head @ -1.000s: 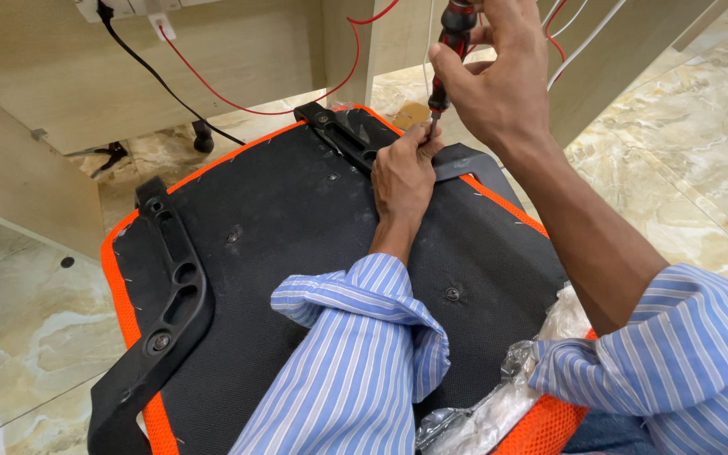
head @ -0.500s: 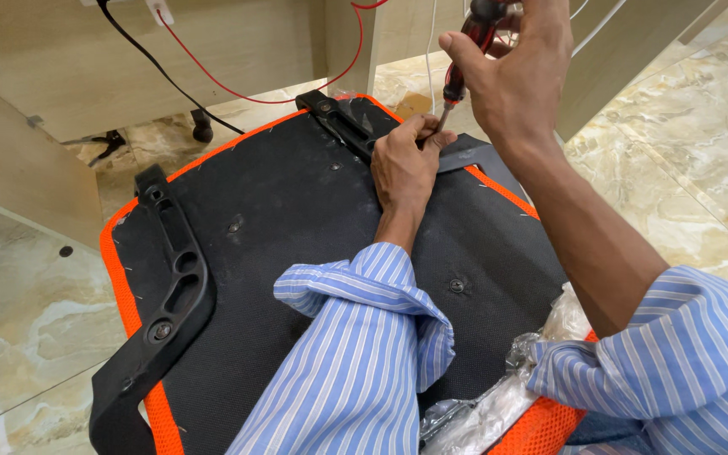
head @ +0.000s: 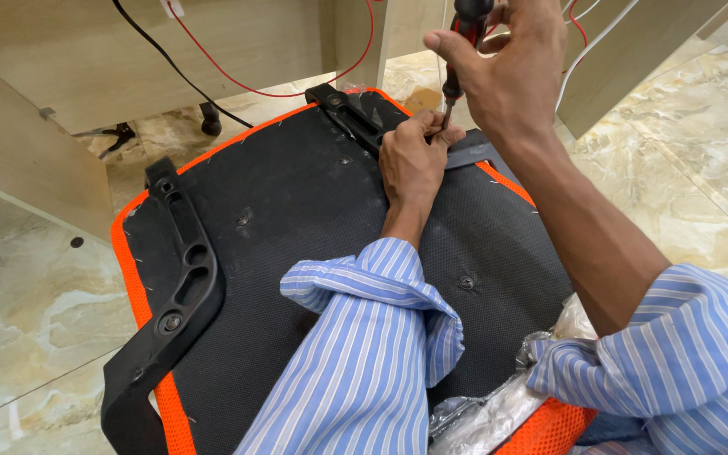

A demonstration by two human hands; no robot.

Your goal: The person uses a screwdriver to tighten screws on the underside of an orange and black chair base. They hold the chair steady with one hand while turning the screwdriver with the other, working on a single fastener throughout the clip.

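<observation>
Right hand (head: pixel 511 80) fisted round screwdriver (head: pixel 458 63); left hand (head: pixel 413 160) pinching at tip, twelve o'clock on seat underside (head: pixel 297 219). Risk: slipping, jabbing fingers.

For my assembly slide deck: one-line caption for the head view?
Right hand drives a screwdriver beside the left hand on an upturned black seat base.

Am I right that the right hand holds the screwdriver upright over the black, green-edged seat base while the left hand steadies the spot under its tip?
Not quite: the seat base is edged orange, not green, as the head view shows. The rest stands: the right hand holds the screwdriver upright, and the left hand steadies the spot under its tip.
</observation>
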